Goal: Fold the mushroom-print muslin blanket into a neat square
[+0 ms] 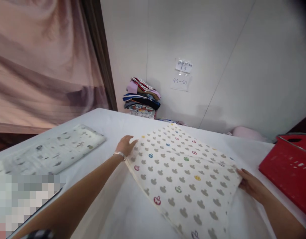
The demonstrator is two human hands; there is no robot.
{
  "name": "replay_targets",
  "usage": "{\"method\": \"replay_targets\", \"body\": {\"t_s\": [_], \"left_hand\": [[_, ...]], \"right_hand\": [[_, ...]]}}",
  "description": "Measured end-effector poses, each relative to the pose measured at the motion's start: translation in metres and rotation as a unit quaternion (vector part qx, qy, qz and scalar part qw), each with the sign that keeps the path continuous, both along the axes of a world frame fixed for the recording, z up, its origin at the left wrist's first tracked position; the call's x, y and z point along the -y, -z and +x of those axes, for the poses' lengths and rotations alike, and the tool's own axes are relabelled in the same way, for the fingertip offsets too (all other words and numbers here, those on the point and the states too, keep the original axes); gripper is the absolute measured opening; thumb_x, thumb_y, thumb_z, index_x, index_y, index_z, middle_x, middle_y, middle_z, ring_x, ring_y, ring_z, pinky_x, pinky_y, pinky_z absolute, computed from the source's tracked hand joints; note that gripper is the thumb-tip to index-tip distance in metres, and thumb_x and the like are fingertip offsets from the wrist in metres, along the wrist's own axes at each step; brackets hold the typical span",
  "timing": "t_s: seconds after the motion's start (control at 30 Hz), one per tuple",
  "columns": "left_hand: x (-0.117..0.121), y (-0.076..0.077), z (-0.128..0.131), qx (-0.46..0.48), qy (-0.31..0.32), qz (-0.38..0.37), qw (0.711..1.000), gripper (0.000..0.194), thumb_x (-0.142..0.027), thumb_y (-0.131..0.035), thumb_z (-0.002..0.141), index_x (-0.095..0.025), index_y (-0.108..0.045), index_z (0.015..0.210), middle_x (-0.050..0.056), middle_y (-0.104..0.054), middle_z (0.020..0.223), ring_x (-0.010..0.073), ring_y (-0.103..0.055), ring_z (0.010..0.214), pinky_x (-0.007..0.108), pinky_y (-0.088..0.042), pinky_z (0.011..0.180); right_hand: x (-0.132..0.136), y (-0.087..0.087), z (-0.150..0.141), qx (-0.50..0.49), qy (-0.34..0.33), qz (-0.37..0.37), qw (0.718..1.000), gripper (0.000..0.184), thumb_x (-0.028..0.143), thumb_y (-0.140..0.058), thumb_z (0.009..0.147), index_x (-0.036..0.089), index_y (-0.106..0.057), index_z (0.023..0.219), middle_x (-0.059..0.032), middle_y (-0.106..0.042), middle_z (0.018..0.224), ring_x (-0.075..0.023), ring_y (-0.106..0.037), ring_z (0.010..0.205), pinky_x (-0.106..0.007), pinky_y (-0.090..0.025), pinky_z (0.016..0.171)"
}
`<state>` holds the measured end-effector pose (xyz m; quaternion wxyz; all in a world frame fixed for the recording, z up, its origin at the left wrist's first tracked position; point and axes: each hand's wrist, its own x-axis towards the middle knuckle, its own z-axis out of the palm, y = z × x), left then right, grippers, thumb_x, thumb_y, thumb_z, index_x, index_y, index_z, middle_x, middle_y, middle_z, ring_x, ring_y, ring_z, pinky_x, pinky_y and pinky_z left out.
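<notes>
A white cloth (pixel 182 179) printed with grey shapes and a few coloured mushroom-like motifs spreads over the white table, its near part raised toward me. At its left edge is my left hand (pixel 125 146), thumb and fingers apart, with a bracelet on the wrist. My right hand (pixel 251 184) pinches the right edge of the cloth between thumb and fingers. A faint crease crosses the fabric, and its nearest corner runs out of the picture.
Left on the table (pixel 103 121) lies a folded printed cloth (pixel 65 149). A red bag or box (pixel 287 166) stands at the right. Folded fabrics (pixel 142 99) are stacked against the wall, below paper notes (pixel 180 82). A pink curtain (pixel 43 66) hangs at left.
</notes>
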<state>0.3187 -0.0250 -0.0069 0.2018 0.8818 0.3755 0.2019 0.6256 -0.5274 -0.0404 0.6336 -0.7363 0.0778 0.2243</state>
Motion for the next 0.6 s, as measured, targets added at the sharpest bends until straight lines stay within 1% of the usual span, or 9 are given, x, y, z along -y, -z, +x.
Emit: {"method": "replay_targets", "body": {"t_s": [0.07, 0.13, 0.2, 0.27, 0.33, 0.43, 0.47, 0.53, 0.6], "left_hand": [[0.015, 0.004, -0.045, 0.04, -0.063, -0.065, 0.995, 0.038, -0.042, -0.044, 0.082, -0.015, -0.056, 0.106, 0.01, -0.058, 0.112, 0.0193, -0.058, 0.095, 0.03, -0.044, 0.086], [0.041, 0.007, -0.081, 0.072, -0.115, -0.195, 0.971, 0.033, -0.039, -0.047, 0.081, -0.015, -0.056, 0.1, 0.008, -0.062, 0.1, 0.0167, -0.062, 0.079, 0.03, -0.049, 0.075], [0.078, 0.008, -0.106, 0.122, -0.142, -0.349, 0.918, 0.03, -0.034, -0.051, 0.079, -0.013, -0.053, 0.1, 0.009, -0.063, 0.093, 0.0149, -0.063, 0.07, 0.029, -0.051, 0.069], [0.123, 0.008, -0.117, 0.175, -0.139, -0.479, 0.849, 0.035, -0.032, -0.059, 0.074, -0.013, -0.05, 0.102, 0.01, -0.064, 0.092, 0.0148, -0.064, 0.069, 0.029, -0.052, 0.068], [0.173, 0.008, -0.119, 0.197, -0.116, -0.598, 0.768, 0.047, -0.033, -0.068, 0.067, -0.016, -0.048, 0.106, 0.01, -0.064, 0.098, 0.0172, -0.065, 0.07, 0.033, -0.052, 0.069], [0.242, 0.013, -0.109, 0.191, -0.084, -0.725, 0.656, 0.046, -0.041, -0.066, 0.07, -0.014, -0.049, 0.102, 0.015, -0.063, 0.102, 0.0199, -0.066, 0.072, 0.037, -0.052, 0.071], [0.262, 0.017, -0.103, 0.188, -0.073, -0.746, 0.634, 0.043, -0.043, -0.064, 0.072, -0.014, -0.05, 0.1, 0.016, -0.062, 0.104, 0.0196, -0.065, 0.074, 0.036, -0.052, 0.072], [0.292, 0.023, -0.09, 0.171, -0.05, -0.772, 0.611, 0.04, -0.045, -0.059, 0.075, -0.013, -0.053, 0.098, 0.016, -0.06, 0.108, 0.0183, -0.064, 0.076, 0.033, -0.051, 0.07], [0.312, 0.026, -0.077, 0.157, -0.024, -0.778, 0.609, 0.04, -0.047, -0.054, 0.078, -0.011, -0.056, 0.096, 0.016, -0.058, 0.111, 0.0167, -0.062, 0.076, 0.031, -0.05, 0.069]], "right_hand": [[-0.004, -0.001, -0.007, -0.022, -0.008, 0.007, 1.0, 0.094, 0.024, -0.072, 0.069, 0.027, -0.013, 0.142, -0.0138, -0.056, 0.122, -0.0226, -0.067, 0.082, -0.035, -0.059, 0.066], [-0.006, -0.001, -0.011, -0.021, -0.021, 0.011, 1.0, 0.1, 0.025, -0.072, 0.069, 0.032, -0.005, 0.142, -0.0123, -0.05, 0.13, -0.0213, -0.066, 0.083, -0.035, -0.059, 0.066], [-0.007, 0.001, -0.017, -0.013, -0.024, 0.02, 0.999, 0.102, 0.026, -0.072, 0.069, 0.036, -0.002, 0.142, -0.0106, -0.045, 0.134, -0.0203, -0.066, 0.083, -0.035, -0.059, 0.067], [-0.005, 0.002, -0.024, -0.002, -0.034, 0.043, 0.999, 0.102, 0.026, -0.071, 0.07, 0.039, 0.001, 0.141, -0.0092, -0.044, 0.136, -0.0198, -0.066, 0.084, -0.036, -0.059, 0.071], [-0.003, 0.003, -0.033, 0.013, -0.05, 0.067, 0.996, 0.103, 0.025, -0.07, 0.07, 0.041, 0.003, 0.14, -0.0077, -0.044, 0.136, -0.0202, -0.066, 0.084, -0.038, -0.058, 0.074], [-0.003, 0.005, -0.046, 0.042, -0.068, 0.079, 0.994, 0.106, 0.024, -0.071, 0.069, 0.043, 0.006, 0.138, -0.0072, -0.043, 0.137, -0.02, -0.066, 0.084, -0.038, -0.057, 0.075], [-0.004, 0.005, -0.049, 0.049, -0.069, 0.076, 0.994, 0.106, 0.023, -0.071, 0.069, 0.044, 0.007, 0.138, -0.0075, -0.042, 0.138, -0.0195, -0.067, 0.083, -0.038, -0.057, 0.075], [-0.008, 0.005, -0.054, 0.059, -0.065, 0.066, 0.994, 0.107, 0.021, -0.07, 0.068, 0.044, 0.007, 0.138, -0.008, -0.04, 0.139, -0.0182, -0.067, 0.079, -0.037, -0.057, 0.073], [-0.012, 0.003, -0.057, 0.06, -0.065, 0.058, 0.994, 0.107, 0.018, -0.07, 0.067, 0.043, 0.004, 0.139, -0.0083, -0.04, 0.139, -0.0172, -0.067, 0.076, -0.034, -0.057, 0.07]]}}
